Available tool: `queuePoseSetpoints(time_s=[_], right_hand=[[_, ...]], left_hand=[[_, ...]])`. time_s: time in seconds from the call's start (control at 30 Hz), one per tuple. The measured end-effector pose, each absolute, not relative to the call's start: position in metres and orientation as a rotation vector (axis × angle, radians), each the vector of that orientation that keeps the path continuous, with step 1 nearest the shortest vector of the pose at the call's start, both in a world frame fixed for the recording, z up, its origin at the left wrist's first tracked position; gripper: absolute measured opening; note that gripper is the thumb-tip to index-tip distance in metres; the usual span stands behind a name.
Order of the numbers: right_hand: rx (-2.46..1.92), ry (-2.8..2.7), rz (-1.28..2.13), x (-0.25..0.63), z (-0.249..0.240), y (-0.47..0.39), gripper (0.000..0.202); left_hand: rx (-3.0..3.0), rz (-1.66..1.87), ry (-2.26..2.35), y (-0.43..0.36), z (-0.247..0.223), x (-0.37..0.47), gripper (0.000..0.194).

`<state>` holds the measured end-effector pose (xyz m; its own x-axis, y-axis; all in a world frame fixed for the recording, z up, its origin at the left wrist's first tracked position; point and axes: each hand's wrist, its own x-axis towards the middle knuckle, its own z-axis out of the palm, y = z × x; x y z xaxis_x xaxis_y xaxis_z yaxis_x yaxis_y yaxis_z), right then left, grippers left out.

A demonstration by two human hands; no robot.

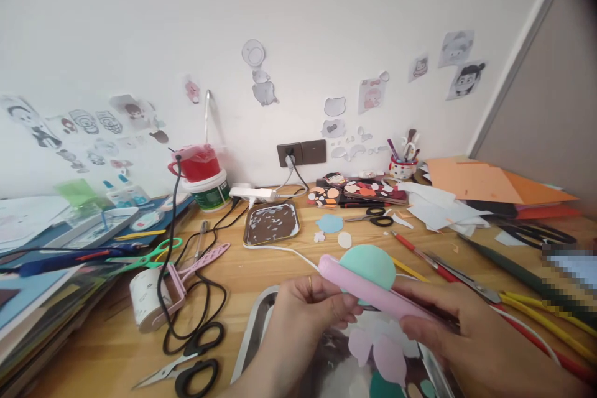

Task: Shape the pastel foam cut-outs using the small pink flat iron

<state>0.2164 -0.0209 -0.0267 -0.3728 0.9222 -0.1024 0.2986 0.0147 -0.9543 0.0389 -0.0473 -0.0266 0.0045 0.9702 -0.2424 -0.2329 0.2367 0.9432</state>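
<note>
My right hand (448, 317) is wrapped round a pink bar-shaped tool (359, 283) with a rounded end, much like a mini hair straightener. A mint-green oval piece (373, 261) sticks out behind the bar. My left hand (308, 311) pinches that piece low at the bar's near side; its fingertips are partly hidden. Under both hands is a metal-rimmed tray (254, 323) with pale cutouts and a lilac petal-shaped cutout (389, 357) in it. A dark green round piece (387, 384) shows at the bottom edge.
Black scissors (200, 360) and a paper roll in a pink holder (149, 298) lie left, among black cords. Behind stands a brown square plate (273, 224), near a blue cutout (329, 222). Tools such as a red-handled one (420, 252) lie right, before orange sheets (471, 180).
</note>
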Motion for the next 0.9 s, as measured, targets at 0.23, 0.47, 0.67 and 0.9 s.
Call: queuePoseSetpoints(time_s=[0.23, 0.47, 0.67, 0.9], right_hand=[[-1.239, -1.819, 1.476, 0.222, -0.019, -0.018, 0.03], [-1.262, -1.882, 1.228, 0.237, -0.025, -0.009, 0.031], [-1.262, -1.803, 1.215, 0.243, -0.024, 0.002, 0.034], [-1.178, -1.975, 1.394, 0.236, -0.031, -0.003, 0.027]], left_hand=[[0.878, 1.125, 1.183, -0.046, -0.025, 0.037, 0.014], [0.902, 1.128, 1.217, -0.044, -0.021, 0.03, 0.015], [0.906, 1.15, 1.231, -0.044, -0.023, 0.028, 0.015], [0.92, 1.109, 1.223, -0.044, -0.028, 0.031, 0.018]])
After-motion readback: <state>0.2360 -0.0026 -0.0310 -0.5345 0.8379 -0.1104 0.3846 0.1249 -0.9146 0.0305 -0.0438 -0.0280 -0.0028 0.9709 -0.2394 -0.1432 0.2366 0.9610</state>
